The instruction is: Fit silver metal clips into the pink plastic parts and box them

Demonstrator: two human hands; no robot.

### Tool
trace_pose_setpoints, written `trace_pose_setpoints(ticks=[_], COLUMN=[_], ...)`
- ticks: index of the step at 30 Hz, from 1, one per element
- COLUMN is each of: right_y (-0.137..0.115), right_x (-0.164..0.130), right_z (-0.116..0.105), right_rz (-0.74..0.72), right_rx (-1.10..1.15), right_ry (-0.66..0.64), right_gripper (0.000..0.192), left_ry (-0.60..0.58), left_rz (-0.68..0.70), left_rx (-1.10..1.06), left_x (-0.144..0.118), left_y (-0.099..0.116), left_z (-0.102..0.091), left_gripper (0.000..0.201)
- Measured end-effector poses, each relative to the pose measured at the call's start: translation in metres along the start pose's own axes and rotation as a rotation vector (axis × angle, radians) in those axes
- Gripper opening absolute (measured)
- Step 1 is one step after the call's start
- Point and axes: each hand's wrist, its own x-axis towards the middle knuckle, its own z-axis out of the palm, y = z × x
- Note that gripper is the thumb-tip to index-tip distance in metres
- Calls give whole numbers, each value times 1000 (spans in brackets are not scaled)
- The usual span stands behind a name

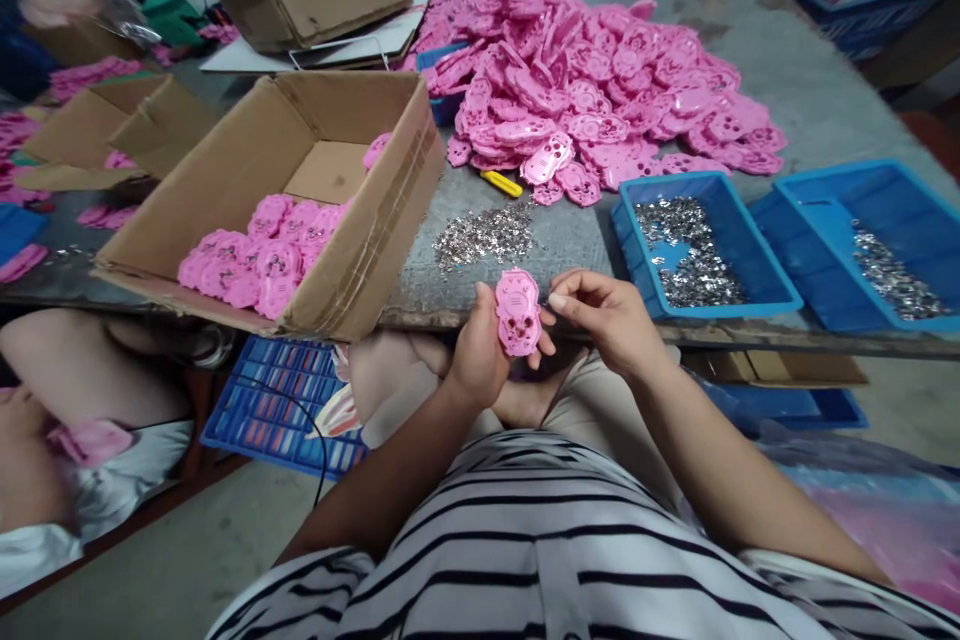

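A pink plastic shell [519, 305] with small holes at its lower end lies in my left hand [484, 345], thumb along one side and fingers behind it. Just right of the shell, my right hand [611, 315] is closed in a pinch, thumb against forefinger. Whatever is between those fingertips is too small to make out. Beyond my hands, a pile of small shiny metal parts [484, 236] is spread on the grey table [431, 292]. Similar bits fill part of a blue bin [765, 265] to the right of my right hand.
A large heap of pink shells [592, 90] covers the back of the table, with a yellow-handled cutter [501, 183] before it. To the left stands a cardboard box [390, 210] holding several shells. A second blue bin [814, 195] stands far right. Another person's leg [97, 370] shows at left.
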Motion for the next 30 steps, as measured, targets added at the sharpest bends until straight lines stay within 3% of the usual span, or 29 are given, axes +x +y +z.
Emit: trace_pose_setpoints(ticks=[4, 13, 19, 25, 27, 30], right_y=[2, 1, 2, 0, 0, 0], right_x=[-2, -14, -30, -45, -47, -47], right_z=[-4, -8, -10, -6, -5, -3], right_rz=[-65, -107, 49, 135, 132, 73], right_rx=[-90, -157, -16, 9, 8, 22], right_ry=[-2, -76, 34, -49, -40, -7], right_gripper=[33, 21, 30, 38, 37, 30], left_ry=[7, 44, 172, 190, 160, 68], left_rz=[19, 0, 224, 275, 263, 177], left_rx=[39, 84, 305, 474, 431, 194], left_x=[-6, -14, -19, -26, -28, -33], left_y=[0, -2, -9, -18, -20, -19], left_z=[1, 7, 13, 16, 16, 13], left_gripper=[47, 39, 31, 33, 38, 42])
